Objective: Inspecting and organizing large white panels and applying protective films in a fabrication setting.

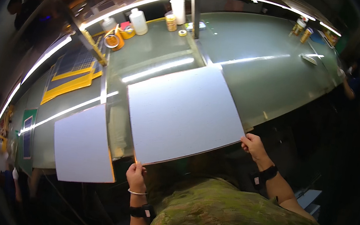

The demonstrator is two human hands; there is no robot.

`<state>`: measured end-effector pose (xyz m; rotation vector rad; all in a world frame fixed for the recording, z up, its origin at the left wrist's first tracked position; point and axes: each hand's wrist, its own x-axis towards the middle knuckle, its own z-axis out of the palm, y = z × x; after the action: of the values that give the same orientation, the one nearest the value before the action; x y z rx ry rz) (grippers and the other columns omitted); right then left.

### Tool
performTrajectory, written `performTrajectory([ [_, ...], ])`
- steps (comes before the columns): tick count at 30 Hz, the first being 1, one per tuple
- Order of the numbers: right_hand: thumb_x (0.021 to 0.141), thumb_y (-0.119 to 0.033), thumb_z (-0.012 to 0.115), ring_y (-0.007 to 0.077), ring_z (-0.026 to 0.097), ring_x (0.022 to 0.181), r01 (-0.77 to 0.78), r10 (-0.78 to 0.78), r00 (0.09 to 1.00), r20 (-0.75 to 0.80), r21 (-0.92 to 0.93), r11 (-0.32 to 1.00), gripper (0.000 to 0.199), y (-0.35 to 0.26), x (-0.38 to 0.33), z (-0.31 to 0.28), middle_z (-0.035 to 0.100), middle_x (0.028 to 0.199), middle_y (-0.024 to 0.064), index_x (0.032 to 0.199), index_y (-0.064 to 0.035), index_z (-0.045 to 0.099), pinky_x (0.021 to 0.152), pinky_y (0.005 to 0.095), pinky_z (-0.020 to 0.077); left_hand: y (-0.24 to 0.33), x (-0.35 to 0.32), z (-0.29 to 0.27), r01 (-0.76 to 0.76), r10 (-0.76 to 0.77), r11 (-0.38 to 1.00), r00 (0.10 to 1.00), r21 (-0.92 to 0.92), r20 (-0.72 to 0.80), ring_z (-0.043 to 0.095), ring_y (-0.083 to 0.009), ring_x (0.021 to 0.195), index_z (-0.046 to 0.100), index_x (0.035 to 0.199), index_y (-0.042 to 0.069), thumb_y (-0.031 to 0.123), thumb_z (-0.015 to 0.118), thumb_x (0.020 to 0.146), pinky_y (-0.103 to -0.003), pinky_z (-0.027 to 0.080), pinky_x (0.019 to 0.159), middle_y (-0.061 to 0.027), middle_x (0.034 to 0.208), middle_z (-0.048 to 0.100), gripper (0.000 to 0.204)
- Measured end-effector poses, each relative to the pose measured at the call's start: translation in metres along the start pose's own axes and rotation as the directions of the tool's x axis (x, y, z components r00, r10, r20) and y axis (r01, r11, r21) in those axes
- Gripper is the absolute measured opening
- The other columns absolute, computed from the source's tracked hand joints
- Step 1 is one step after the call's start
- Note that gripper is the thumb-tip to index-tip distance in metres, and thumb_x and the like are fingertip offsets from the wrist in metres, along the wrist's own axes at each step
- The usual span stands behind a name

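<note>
A large pale grey-white rectangular panel (184, 113) with a thin orange edge reaches from over the green-grey worktop (244, 40) toward me. My left hand (136, 177) pinches its near left corner. At the near right corner, the fingers of my right hand (253, 146) are closed on the same panel. A second pale panel (82, 146), its right side edged in orange, lies to the left and overhangs the bench's front edge. A gap separates the two panels. What lies under the held panel is hidden.
Orange tape rolls (114, 40), a white bottle (138, 21) and a metal post (195, 13) stand at the back. Yellow-edged dark sheets (72, 75) lie far left, beyond a green board (27, 138). Other people (359, 81) appear at the right and left edges.
</note>
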<state>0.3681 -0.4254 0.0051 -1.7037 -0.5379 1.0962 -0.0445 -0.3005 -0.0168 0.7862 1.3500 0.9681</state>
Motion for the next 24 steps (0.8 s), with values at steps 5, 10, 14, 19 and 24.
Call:
performTrajectory([
  [5,0.084,-0.014,0.057,0.0035,0.041,0.044,0.119,-0.132,0.989,-0.072,-0.163,0.979,0.025,-0.001,0.001,-0.003,0.048,0.053,-0.0023,0.061,-0.0076,0.05,0.039,0.0184,0.0304,0.001,-0.004,0.013,-0.15,0.16,0.975,0.986,0.164,-0.05,0.044,-0.0066,0.049,0.053,0.07,0.005,0.016,0.056,0.088,-0.02,0.035,0.046,0.0009,0.059,0.05,0.022],
  [10,0.085,-0.015,0.058,0.0033,0.043,0.042,0.058,-0.068,0.996,-0.062,-0.151,0.987,0.025,-0.018,-0.001,0.0,0.051,0.053,-0.0008,0.062,-0.0075,0.051,0.038,0.0172,0.0326,0.007,-0.007,0.005,0.012,-0.011,0.991,1.0,-0.131,0.004,0.052,-0.0086,0.055,0.058,0.076,0.004,0.016,0.058,0.087,-0.02,0.041,0.051,-0.0018,0.064,0.058,0.016],
  [14,0.086,-0.018,0.058,0.0038,0.044,0.044,0.022,-0.034,0.997,-0.067,-0.166,0.986,0.024,-0.016,0.009,-0.001,0.051,0.054,-0.0018,0.065,-0.0079,0.054,0.041,0.0172,0.0349,0.016,-0.006,0.0,0.122,-0.102,0.971,0.989,-0.207,0.105,0.058,-0.0117,0.061,0.061,0.083,0.003,0.023,0.055,0.089,-0.022,0.045,0.057,-0.0055,0.071,0.063,0.021],
  [19,0.086,-0.022,0.06,0.0042,0.045,0.044,0.041,-0.054,0.997,-0.058,-0.197,0.98,0.023,-0.016,0.019,0.003,0.052,0.055,-0.0019,0.068,-0.0075,0.056,0.042,0.0175,0.0363,0.014,0.003,-0.008,0.179,-0.145,0.967,0.972,-0.183,0.184,0.059,-0.013,0.065,0.062,0.089,0.004,0.032,0.052,0.091,-0.025,0.047,0.06,-0.006,0.074,0.064,0.03],
  [24,0.086,-0.033,0.059,0.0078,0.051,0.045,-0.004,-0.103,0.957,-0.272,-0.369,0.929,0.034,-0.023,0.001,-0.045,0.057,0.059,0.0035,0.071,-0.003,0.058,0.038,0.0214,0.039,0.002,-0.008,-0.013,0.266,-0.204,0.962,0.854,-0.065,0.479,0.061,-0.0155,0.078,0.058,0.1,0.001,0.026,0.052,0.091,-0.028,0.049,0.071,-0.0086,0.091,0.063,0.028],
])
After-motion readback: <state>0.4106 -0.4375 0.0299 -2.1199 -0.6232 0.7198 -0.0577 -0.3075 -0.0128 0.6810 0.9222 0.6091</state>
